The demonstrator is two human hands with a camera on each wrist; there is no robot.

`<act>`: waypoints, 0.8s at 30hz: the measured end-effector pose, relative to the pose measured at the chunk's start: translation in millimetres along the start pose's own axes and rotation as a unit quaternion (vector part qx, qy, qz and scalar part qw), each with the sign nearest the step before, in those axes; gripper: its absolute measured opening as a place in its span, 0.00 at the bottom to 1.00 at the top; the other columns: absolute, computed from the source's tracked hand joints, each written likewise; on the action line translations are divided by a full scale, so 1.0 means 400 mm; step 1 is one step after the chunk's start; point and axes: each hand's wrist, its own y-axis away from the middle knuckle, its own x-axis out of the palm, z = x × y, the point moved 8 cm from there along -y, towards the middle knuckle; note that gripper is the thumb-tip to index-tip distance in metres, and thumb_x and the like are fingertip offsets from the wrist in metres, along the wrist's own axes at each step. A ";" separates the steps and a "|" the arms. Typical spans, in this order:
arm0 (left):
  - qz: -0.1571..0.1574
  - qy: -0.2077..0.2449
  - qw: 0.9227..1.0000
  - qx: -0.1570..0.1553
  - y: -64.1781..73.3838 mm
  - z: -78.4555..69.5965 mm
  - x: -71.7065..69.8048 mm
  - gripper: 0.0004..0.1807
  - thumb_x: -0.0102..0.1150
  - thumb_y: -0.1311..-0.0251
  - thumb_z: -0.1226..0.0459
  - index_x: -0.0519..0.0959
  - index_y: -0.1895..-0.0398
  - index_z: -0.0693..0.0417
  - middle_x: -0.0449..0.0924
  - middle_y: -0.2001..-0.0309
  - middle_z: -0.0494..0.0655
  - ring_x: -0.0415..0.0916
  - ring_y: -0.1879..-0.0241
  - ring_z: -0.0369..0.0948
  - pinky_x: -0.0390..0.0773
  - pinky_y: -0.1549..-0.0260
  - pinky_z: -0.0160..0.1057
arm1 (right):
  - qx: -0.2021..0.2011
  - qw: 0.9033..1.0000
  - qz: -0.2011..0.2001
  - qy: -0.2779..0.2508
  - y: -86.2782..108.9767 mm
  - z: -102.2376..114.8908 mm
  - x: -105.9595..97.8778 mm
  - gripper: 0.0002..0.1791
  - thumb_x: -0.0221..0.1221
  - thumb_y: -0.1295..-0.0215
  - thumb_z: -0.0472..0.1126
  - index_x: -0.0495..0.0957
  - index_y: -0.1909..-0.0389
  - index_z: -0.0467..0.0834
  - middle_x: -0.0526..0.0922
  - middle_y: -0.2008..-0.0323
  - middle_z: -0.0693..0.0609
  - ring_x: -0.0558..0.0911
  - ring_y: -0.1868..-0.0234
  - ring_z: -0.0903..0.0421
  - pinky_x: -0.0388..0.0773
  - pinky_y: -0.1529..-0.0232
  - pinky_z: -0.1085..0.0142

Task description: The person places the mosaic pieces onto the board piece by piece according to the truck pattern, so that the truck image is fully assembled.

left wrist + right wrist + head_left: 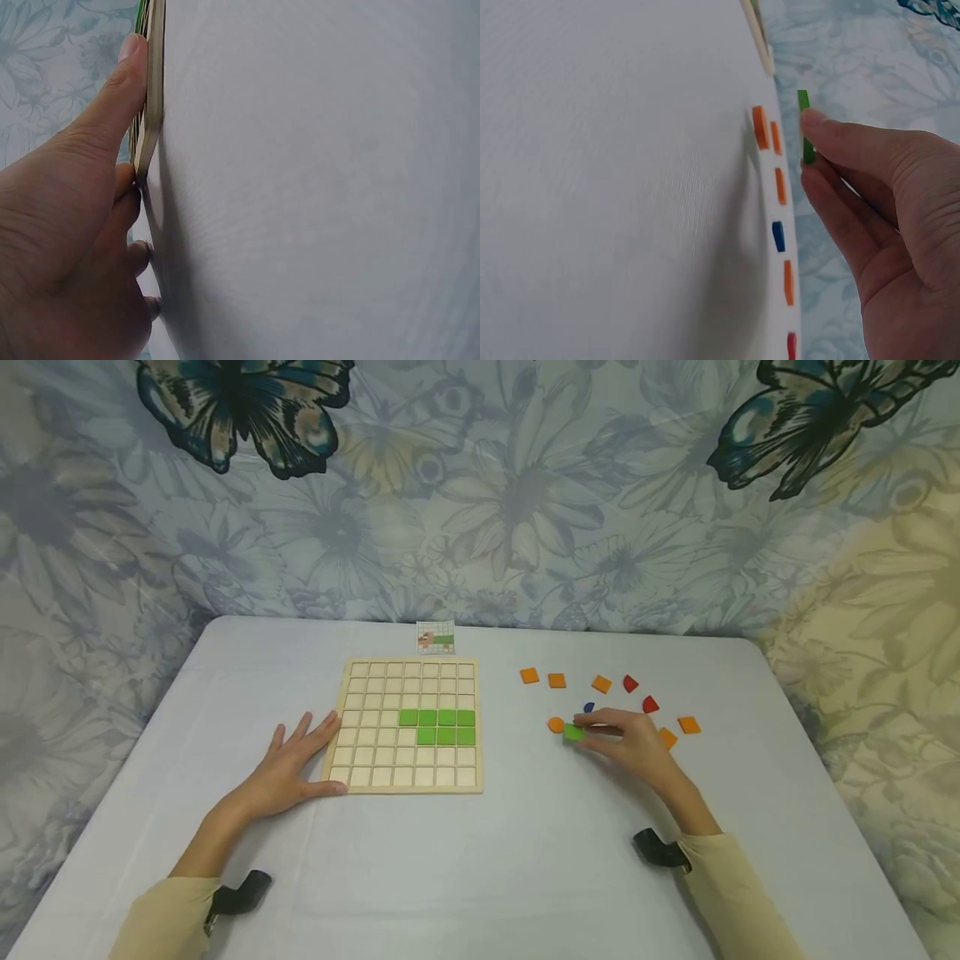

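"Flowered cloth (517, 527) backs the table (525, 877). Why's the left hand (288, 772) spread against the board (383, 756)?"

"To steady it, probably; pressure is hard to judge."

"And the green tile (572, 733)?"

"Right hand (633, 742) pinches one side, raised near the orange disc (555, 725)."

The left hand (288, 775) has fingers spread, thumb apart; the right hand (633, 746) pinches between thumb and fingertips.

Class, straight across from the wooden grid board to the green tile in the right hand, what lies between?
The head view shows an orange disc near the green tile, then bare white cloth to the wooden grid board.
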 end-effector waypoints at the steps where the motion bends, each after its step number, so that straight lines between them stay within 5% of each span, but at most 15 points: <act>1: 0.001 -0.001 1.000 -0.001 -0.001 0.000 0.002 0.57 0.69 0.50 0.41 0.51 0.23 0.56 0.46 0.23 0.55 0.32 0.25 0.62 0.24 0.31 0.63 | 0.000 1.000 0.001 0.003 -0.002 0.004 0.004 0.19 0.71 0.50 0.27 0.84 0.54 0.35 0.87 0.57 0.42 0.87 0.57 0.46 0.80 0.54 0.70; 10: 0.001 -0.007 1.000 -0.010 -0.002 0.002 0.001 0.59 0.68 0.51 0.39 0.52 0.23 0.56 0.46 0.23 0.54 0.33 0.24 0.61 0.24 0.31 0.63 | -0.017 0.999 0.012 -0.030 -0.028 0.078 0.039 0.19 0.69 0.52 0.20 0.82 0.55 0.27 0.86 0.58 0.36 0.85 0.57 0.40 0.81 0.54 0.51; 24: 0.000 -0.009 1.000 -0.005 -0.002 0.005 0.005 0.58 0.68 0.51 0.39 0.52 0.23 0.56 0.46 0.23 0.54 0.32 0.24 0.61 0.24 0.31 0.63 | -0.037 0.999 0.022 -0.034 -0.074 0.066 0.108 0.20 0.72 0.50 0.27 0.85 0.53 0.37 0.87 0.57 0.47 0.86 0.57 0.51 0.84 0.55 0.57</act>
